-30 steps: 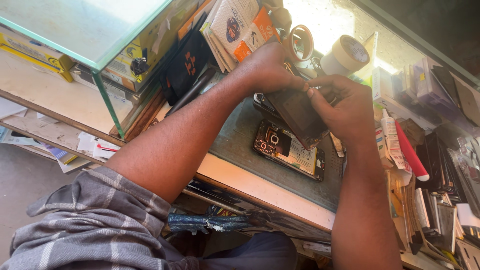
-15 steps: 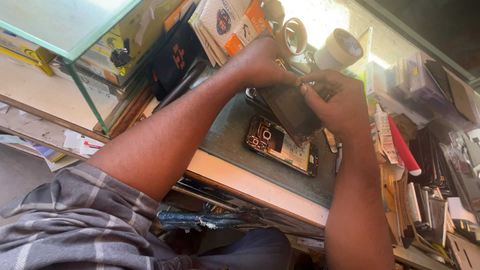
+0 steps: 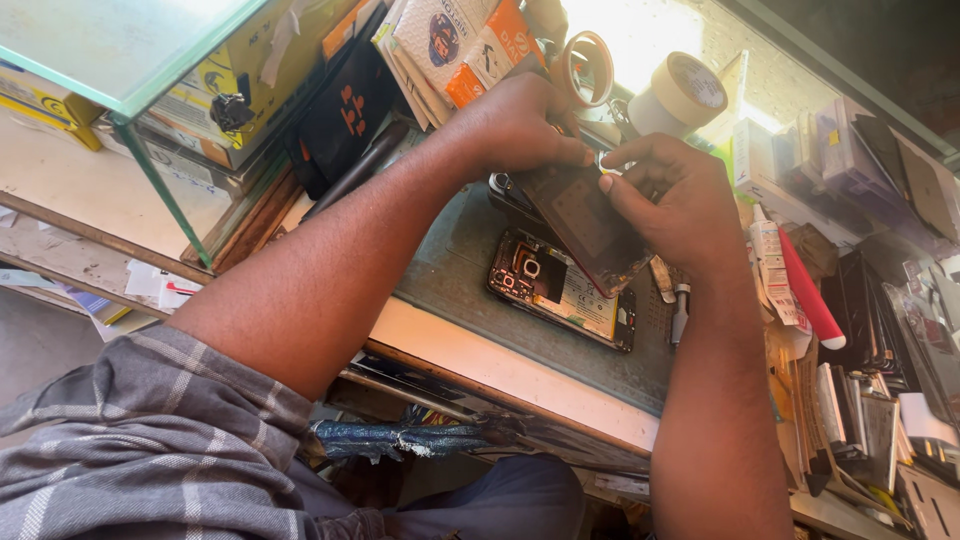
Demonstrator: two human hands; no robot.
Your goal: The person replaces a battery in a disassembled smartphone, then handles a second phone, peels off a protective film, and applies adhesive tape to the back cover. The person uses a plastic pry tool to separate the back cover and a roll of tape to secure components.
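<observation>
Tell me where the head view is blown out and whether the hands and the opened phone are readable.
Head view: sunlight glares white behind the tape roll at top; the left hand, right hand and the dark panel they hold are evenly lit and sharp; the opened phone below is readable; bottom edge falls into shadow.

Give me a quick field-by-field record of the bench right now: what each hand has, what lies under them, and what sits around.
left hand: grips the far edge of a dark flat panel
right hand: pinches the same panel from the near-right side, thumb on its face
panel: held tilted above the mat, lifted off it
opened phone: flat on the grey mat, internals and battery exposed, partly under the panel
tape rolls: upper bench, beyond the hands
red-capped tube: right of the right hand
glass shelf: upper left
</observation>
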